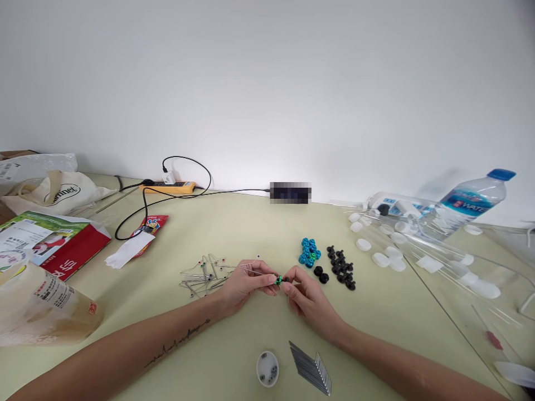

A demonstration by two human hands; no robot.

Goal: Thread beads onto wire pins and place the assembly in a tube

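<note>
My left hand (pixel 246 285) is closed in a pinch on a thin bent metal wire (pixel 251 269) and a small green part (pixel 278 280) at its end. Opposite it, my right hand (pixel 310 295) pinches a small black piece (pixel 286 279) against the green part; the fingers partly hide where they meet. Left of my left hand lies a loose pile of bent metal wires (pixel 204 274), some with small coloured tips. Beyond my right hand are a cluster of blue knobs (pixel 308 253) and several black stemmed pieces (pixel 341 268).
Near me stand a small white cup (pixel 267 368) with dark bits inside and a row of L-shaped metal rods (pixel 310 368). At left are a drink cup (pixel 54 306), a box (pixel 67 245) and a power strip (pixel 167 187). White caps (pixel 381 259), clear tubes and a water bottle (pixel 472 200) occupy the right.
</note>
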